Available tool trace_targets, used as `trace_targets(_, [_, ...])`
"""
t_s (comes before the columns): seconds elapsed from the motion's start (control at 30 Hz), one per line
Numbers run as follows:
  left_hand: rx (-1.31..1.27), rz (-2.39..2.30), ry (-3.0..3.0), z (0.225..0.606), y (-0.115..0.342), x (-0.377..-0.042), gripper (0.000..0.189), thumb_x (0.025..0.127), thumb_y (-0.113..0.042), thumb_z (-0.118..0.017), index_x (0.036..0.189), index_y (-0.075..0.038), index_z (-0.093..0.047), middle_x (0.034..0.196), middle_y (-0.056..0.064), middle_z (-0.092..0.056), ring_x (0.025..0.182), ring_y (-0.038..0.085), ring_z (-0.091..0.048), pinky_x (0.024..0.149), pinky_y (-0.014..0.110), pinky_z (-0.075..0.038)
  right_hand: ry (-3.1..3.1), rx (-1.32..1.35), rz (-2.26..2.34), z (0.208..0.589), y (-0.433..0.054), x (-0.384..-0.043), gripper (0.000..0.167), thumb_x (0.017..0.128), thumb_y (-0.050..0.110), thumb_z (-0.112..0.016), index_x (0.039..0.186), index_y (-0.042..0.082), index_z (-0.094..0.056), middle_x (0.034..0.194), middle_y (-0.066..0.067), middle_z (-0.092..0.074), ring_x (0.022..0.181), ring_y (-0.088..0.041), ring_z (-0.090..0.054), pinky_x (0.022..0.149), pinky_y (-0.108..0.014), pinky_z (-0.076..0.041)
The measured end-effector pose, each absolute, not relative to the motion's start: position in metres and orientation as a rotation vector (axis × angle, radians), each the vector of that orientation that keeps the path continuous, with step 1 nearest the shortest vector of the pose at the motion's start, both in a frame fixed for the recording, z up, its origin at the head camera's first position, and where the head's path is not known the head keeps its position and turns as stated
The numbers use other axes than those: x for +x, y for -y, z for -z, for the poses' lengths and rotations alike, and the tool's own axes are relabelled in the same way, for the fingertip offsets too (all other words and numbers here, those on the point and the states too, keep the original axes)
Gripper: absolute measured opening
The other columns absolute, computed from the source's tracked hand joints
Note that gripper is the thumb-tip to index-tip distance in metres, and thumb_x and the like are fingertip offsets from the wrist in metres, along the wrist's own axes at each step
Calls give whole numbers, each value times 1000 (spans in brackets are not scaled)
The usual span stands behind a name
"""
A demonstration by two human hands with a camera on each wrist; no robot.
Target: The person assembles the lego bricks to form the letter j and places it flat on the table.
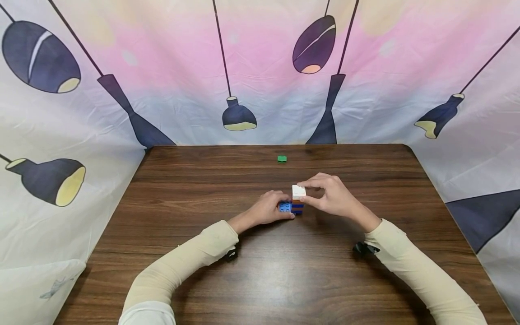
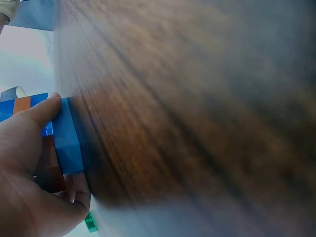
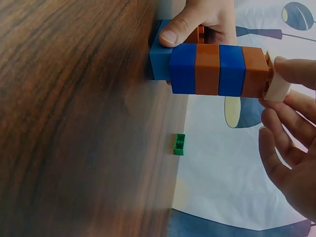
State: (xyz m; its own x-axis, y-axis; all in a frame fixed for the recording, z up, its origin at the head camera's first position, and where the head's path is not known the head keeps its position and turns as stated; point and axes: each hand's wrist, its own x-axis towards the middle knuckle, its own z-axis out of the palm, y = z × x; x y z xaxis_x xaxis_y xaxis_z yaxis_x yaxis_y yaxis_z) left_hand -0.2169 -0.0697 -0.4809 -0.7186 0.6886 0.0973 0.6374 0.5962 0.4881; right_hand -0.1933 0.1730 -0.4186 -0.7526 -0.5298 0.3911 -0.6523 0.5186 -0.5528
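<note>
A tower of alternating blue (image 3: 182,69) and orange (image 3: 207,69) toy bricks rises from a light blue base brick (image 1: 285,207) on the table. My left hand (image 1: 268,208) grips the base, thumb on one side and fingers on the other. Behind the thumb, another orange-brown brick (image 2: 49,165) sits on that base beside the tower, partly hidden by the hand. At the tower's top, my right hand (image 1: 331,194) pinches a white brick (image 1: 298,193) between thumb and fingers. The white brick is slightly tilted, with orange studs showing along its lower edge in the right wrist view.
A small green brick (image 1: 282,159) lies farther back on the brown wooden table (image 1: 195,180), near its far edge. Behind the table hangs a cloth (image 1: 268,54) printed with lamps.
</note>
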Motion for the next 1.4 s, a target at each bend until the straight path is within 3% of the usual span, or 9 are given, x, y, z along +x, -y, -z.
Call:
trace_targets(0.5, [1143,-795,-2709,483,70,-218,39,90,-39,-80,115,-10,-72,100,0,-71,80,10,-56,72,29,-45,2563,1012,-1019,422,-173,-193,35,85,25,-85,118,12,-78,106,1,-77,91,-12,-63,63,-32,-50])
trace_targets(0.8, [1140,-801,-2702,480,71,-217,40,90,-39,-80,114,-9,-72,100,1,-71,79,11,-56,71,29,-45,2536,1056,-885,420,-171,-193,36,85,24,-85,117,10,-78,105,-5,-77,83,-17,-62,67,-34,-48])
trace_targets(1.13, [1146,-803,-2703,479,70,-216,39,89,-38,-80,114,-9,-72,98,1,-71,79,11,-56,71,29,-45,2666,978,-1016,419,-171,-191,36,87,22,-83,120,12,-75,102,-1,-72,87,-12,-65,71,-31,-56])
trace_targets(1.4, [1128,-794,-2710,480,71,-216,39,89,-39,-80,114,-11,-72,99,-1,-71,80,10,-57,70,27,-45,2659,975,-1148,423,-173,-193,38,87,24,-84,122,13,-73,102,1,-72,88,-12,-66,70,-35,-58])
